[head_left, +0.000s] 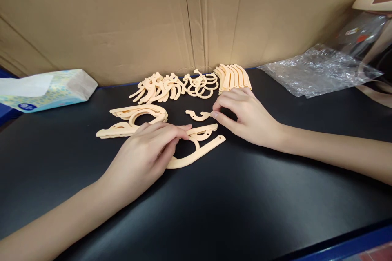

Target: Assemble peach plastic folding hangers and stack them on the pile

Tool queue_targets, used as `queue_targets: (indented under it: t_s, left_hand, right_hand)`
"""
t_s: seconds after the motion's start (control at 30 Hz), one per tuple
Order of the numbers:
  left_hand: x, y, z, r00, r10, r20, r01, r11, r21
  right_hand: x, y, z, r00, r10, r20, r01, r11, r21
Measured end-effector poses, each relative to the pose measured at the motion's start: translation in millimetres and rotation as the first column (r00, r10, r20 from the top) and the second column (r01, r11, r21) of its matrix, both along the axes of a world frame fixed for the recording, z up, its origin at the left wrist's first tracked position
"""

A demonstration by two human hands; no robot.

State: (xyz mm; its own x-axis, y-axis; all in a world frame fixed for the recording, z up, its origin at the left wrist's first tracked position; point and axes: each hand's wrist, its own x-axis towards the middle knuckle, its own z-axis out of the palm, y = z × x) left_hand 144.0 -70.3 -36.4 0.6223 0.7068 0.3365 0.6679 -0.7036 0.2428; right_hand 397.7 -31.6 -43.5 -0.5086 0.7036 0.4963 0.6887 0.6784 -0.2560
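My left hand (147, 155) is closed on a peach plastic assembly (197, 153) at the middle of the black table, with a ring-shaped part and long curved arms showing to its right. My right hand (245, 118) pinches the right end of a small curved peach piece (196, 116) just above that assembly. Left of them lie folded peach assemblies (137, 110), stacked together and partly hidden behind my left hand.
Along the back of the table (251, 220) lie loose curved pieces (156, 87), hooks (200, 83) and a row of arms (232, 76). A tissue pack (61, 89) sits at left, clear plastic wrap (315, 69) at right. Cardboard (122, 20) stands behind.
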Motion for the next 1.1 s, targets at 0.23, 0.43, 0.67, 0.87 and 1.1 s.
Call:
queue_targets:
  t_s: [0.23,0.43,0.67,0.87,1.1]
  left_hand:
    - [2.0,1.5,0.6,0.999,-0.027,-0.044,0.030,0.996,0.079]
    - [2.5,-2.1,4.3,0.990,-0.086,-0.112,0.106,0.978,0.182]
    - [0.7,-5.0,2.2,0.995,-0.086,-0.049,0.094,0.977,0.194]
    - [3.0,-3.9,4.6,0.993,-0.073,-0.092,0.090,0.978,0.191]
    - [3.8,-4.3,7.0,0.991,-0.071,-0.114,0.090,0.981,0.172]
  right_hand:
    - [1.7,-2.1,-0.2,0.994,0.105,0.004,-0.105,0.993,0.062]
    - [1.1,-3.0,0.6,0.985,0.173,0.020,-0.174,0.982,0.075]
    - [-0.5,-6.8,3.9,0.963,0.260,0.065,-0.266,0.956,0.121]
    - [-0.5,-6.8,2.9,0.942,0.315,0.114,-0.331,0.928,0.168]
    - [-0.1,-7.3,3.2,0.923,0.364,0.122,-0.380,0.910,0.167]
